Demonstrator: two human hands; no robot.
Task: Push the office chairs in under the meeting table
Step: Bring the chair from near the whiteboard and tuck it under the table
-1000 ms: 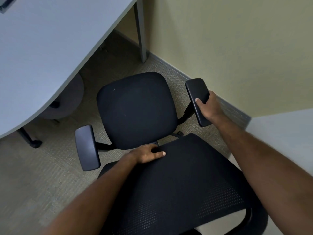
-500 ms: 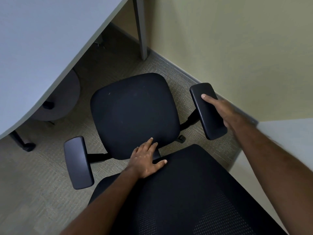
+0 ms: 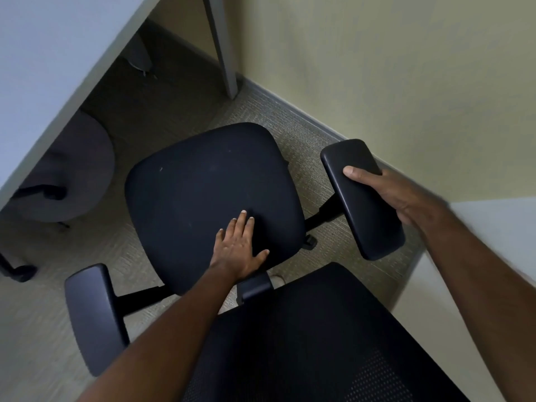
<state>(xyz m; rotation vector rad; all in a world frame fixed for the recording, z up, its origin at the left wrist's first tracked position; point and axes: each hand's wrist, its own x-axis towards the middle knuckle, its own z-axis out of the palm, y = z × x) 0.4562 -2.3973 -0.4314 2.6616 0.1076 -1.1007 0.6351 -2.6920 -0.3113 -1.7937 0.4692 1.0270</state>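
A black office chair stands below me, its padded seat (image 3: 203, 192) facing the pale grey meeting table (image 3: 58, 53) at the upper left. The mesh backrest (image 3: 319, 338) fills the bottom of the view. My left hand (image 3: 237, 250) lies flat, fingers spread, on the rear part of the seat. My right hand (image 3: 388, 195) is wrapped over the chair's right armrest (image 3: 362, 224), thumb on top. The left armrest (image 3: 92, 314) is free. The seat's front edge is still clear of the table's edge.
A second, grey chair (image 3: 66, 175) sits tucked under the table at the left. A grey table leg (image 3: 223, 47) stands by the yellow-green wall (image 3: 406, 68), which runs close along the right. A white surface (image 3: 493, 227) is at the right edge. Carpet covers the floor.
My left hand slid off the top of the backrest onto the seat. My right hand shifted along the right armrest. The chair looks nearer and lower in view.
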